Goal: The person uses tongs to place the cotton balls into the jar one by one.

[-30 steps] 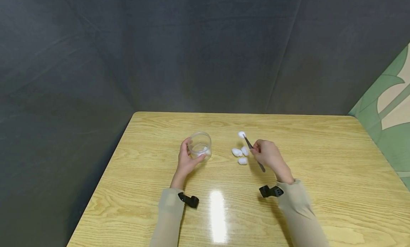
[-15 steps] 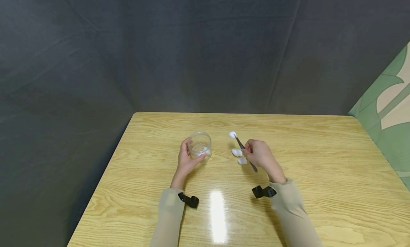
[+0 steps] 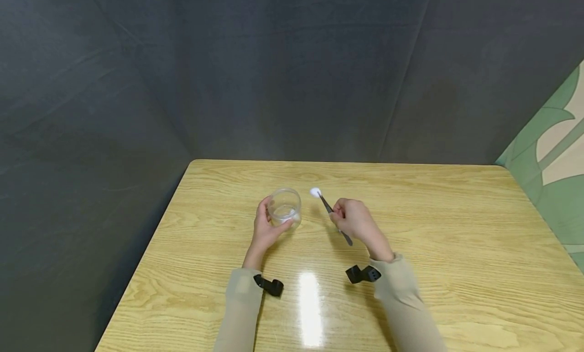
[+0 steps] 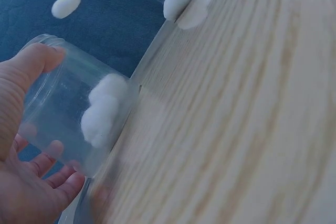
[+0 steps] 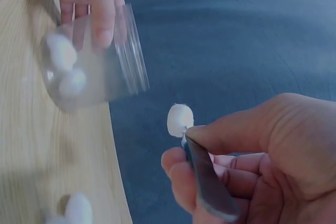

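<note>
My left hand (image 3: pixel 264 231) grips a clear open-topped jar (image 3: pixel 284 202) that stands on the table, thumb on one side and fingers on the other. Inside it lie white cotton balls (image 4: pixel 100 121), two showing in the left wrist view. To the jar's right, my right hand (image 3: pixel 358 222) pinches dark metal tweezers (image 3: pixel 326 204) between thumb and fingers. Their tips hold another cotton ball (image 3: pixel 315 192) in the air, right of the jar's rim and apart from it. Loose cotton balls (image 5: pixel 79 211) lie on the table; in the head view the right hand hides them.
The wood-grain table (image 3: pixel 456 240) extends to both sides and ends at a dark curtain (image 3: pixel 292 78) behind. A leaf-patterned surface (image 3: pixel 563 200) borders it on the right. Light glares off the tabletop (image 3: pixel 310 309) between the forearms.
My right hand has moved left, carrying the tweezers and their cotton ball closer to the jar and passing over the loose cotton balls. The left hand and jar have stayed put.
</note>
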The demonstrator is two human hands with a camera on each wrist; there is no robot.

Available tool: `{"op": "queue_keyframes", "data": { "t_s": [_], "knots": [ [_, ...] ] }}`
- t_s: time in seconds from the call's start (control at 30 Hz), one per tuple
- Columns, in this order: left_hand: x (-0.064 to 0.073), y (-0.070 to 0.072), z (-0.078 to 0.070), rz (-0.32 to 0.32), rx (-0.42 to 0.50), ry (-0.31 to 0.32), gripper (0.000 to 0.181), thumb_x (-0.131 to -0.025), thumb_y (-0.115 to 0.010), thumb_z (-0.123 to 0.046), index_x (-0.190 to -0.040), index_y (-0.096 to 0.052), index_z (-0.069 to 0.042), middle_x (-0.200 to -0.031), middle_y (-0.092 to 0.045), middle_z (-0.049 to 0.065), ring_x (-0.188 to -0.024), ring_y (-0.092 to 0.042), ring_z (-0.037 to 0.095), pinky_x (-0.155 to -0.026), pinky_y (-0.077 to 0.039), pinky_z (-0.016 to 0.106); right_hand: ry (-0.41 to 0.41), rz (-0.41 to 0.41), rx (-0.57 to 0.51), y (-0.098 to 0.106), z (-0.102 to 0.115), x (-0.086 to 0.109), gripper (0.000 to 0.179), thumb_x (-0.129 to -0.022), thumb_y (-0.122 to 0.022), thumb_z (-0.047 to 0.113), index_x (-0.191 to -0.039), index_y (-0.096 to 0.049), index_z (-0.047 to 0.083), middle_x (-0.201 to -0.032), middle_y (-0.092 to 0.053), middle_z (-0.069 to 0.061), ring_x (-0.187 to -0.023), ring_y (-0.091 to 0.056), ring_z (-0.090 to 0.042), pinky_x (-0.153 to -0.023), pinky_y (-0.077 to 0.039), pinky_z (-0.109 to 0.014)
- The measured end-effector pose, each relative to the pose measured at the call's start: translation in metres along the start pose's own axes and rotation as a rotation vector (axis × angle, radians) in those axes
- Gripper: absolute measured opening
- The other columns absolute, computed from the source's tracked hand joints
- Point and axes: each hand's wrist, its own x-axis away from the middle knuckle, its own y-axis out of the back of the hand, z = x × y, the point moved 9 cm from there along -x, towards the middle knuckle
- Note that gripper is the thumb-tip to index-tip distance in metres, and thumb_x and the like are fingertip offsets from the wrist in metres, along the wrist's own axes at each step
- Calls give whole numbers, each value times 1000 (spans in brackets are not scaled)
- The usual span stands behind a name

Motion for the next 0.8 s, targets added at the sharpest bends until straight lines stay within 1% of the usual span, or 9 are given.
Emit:
{"op": "queue_keyframes", "data": {
  "t_s": [0.17, 0.4, 0.57, 0.8],
  "knots": [
    [0, 0, -1, -5, 4, -5, 75, -75, -74, -1, -137, -31, 5, -137, -33, 31, -122, -35, 48, -98, -31, 58, 27, 4, -10, -7, 10, -1, 12, -87, -62, 6, -76, -57, 2, -57, -47, 1, -49, -42, -11, -46, -35, -24],
    [0, 0, -1, -8, -6, -14, 76, -75, -74, 0, -137, -31, 6, -137, -33, 31, -122, -35, 49, -98, -31, 58, 81, 2, 16, -14, 25, -3, 14, -87, -62, 7, -75, -56, 4, -58, -47, 1, -49, -40, -10, -48, -33, -23],
    [1, -1, -2, -3, -7, -18, 77, -76, -74, -1, -138, -30, 6, -137, -32, 32, -122, -34, 49, -98, -30, 58, 112, 16, 20, -22, 33, -5, 13, -86, -63, 7, -75, -56, 4, -58, -48, 2, -49, -40, -9, -47, -34, -22],
    [0, 0, -3, -9, -13, -15, 78, -75, -75, 0, -138, -30, 6, -137, -33, 32, -122, -35, 49, -99, -31, 57, 110, 42, 14, -30, 36, -8, 13, -85, -64, 7, -75, -56, 4, -59, -49, 2, -50, -41, -9, -48, -34, -22]
  ]
}}
